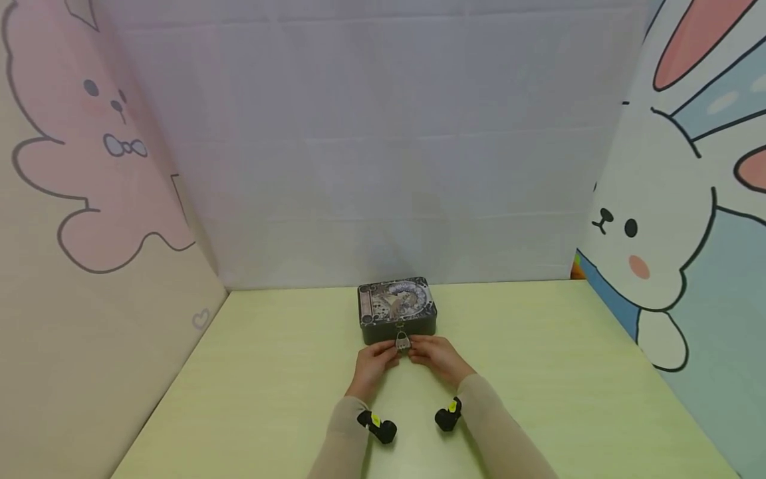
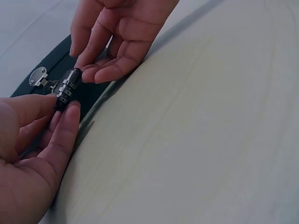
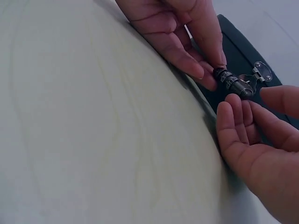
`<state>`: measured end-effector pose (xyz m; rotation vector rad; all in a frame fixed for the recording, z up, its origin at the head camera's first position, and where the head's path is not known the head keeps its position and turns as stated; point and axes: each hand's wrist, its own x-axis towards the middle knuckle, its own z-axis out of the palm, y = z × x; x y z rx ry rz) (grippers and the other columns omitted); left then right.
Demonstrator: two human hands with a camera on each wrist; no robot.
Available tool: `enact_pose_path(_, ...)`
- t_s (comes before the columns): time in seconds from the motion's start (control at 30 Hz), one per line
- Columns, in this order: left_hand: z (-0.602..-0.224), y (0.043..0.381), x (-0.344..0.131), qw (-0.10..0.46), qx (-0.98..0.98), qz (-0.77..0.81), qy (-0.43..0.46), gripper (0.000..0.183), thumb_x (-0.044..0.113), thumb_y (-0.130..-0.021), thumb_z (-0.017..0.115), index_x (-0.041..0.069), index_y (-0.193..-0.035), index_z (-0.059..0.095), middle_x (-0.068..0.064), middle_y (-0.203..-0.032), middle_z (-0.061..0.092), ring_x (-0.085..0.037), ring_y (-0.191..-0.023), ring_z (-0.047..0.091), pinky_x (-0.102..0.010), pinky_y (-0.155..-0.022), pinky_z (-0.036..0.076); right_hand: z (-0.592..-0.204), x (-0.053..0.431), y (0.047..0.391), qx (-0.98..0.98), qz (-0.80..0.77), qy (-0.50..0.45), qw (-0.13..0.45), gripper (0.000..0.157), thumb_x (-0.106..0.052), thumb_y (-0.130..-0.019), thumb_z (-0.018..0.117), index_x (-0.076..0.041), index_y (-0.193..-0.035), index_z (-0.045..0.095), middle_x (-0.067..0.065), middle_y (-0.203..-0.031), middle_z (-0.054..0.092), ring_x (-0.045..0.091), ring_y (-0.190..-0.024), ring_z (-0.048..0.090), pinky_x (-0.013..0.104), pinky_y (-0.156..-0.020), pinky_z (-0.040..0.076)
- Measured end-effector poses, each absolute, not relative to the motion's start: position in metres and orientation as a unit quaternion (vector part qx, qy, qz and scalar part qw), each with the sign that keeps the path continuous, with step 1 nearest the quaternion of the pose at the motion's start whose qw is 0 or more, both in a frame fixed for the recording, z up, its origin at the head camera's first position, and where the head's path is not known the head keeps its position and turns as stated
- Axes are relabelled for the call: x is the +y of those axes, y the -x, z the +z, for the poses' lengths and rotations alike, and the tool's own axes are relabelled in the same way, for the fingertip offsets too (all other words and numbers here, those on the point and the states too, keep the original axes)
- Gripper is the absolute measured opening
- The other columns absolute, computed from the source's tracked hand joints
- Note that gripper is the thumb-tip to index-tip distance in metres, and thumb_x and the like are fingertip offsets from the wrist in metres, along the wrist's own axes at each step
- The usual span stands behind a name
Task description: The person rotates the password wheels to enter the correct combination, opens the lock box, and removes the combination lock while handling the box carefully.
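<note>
Cartoon critters covered both side walls, a pink one (image 1: 120, 166) on the left and a white bunny (image 1: 652, 219) on the right, with a plain white backdrop (image 1: 389, 133) behind a pale yellow-green table (image 1: 269, 372). Smallish dark box (image 1: 397, 306) with a printed lid sat near the back edge, front side toward the person, and a little combination padlock (image 1: 403, 344) hung at the middle of that front, right by the metal latch (image 2: 39, 76).

Both hands were on the lock. Left hand (image 1: 372, 366) had one end pinched between its fingertips, pretty snug. Right hand (image 1: 441, 356) was looser: fingers bent, tips against the other end, one digit standing off from it. Couldn't tell if it was really gripping or just steadying.

Stuff I'd have worried about: with the right so light, the lock could've twisted sideways or popped out of the left's pinch, since there was so little of it to hold. Those number rings (image 2: 67, 89) were tiny and jammed between fingertips, so a stray brush might've nudged one. And neither hand was bracing the box, so a hard tug on the lock could've dragged it forward or strained the latch. Digits were too small for me to read, btw.
</note>
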<state>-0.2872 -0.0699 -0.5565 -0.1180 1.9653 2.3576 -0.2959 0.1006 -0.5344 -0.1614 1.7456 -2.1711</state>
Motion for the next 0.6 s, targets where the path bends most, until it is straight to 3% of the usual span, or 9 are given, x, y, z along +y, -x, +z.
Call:
enact_pose_path(0.17, -0.558, 0.2879, -0.0688, 0.028, 0.627, 0.777, 0.048, 0.027, 0.0, -0.084, 0.062, -0.011, -0.109, 0.06, -0.017, -0.094, 0.066, -0.016, -0.077, 0.065, -0.028, -0.069, 0.056, -0.5308, 0.0978, 0.2958, 0.607, -0.772, 0.06, 0.179, 0.039, 0.0, -0.093, 0.046, 0.022, -0.124, 0.039, 0.006, -0.091, 0.062, 0.011, -0.081, 0.058, 0.025, -0.078, 0.053)
enact_pose_path(0.6, -0.556, 0.2844, -0.0687, 0.013, 0.599, 0.8, 0.044, 0.032, 0.004, -0.083, 0.066, -0.012, -0.109, 0.06, -0.017, -0.096, 0.066, -0.018, -0.078, 0.066, -0.029, -0.069, 0.056, -0.5354, 0.0913, 0.3021, 0.617, -0.768, 0.04, 0.165, 0.039, 0.0, -0.089, 0.053, 0.018, -0.122, 0.045, 0.003, -0.08, 0.061, 0.011, -0.07, 0.056, 0.023, -0.061, 0.051)
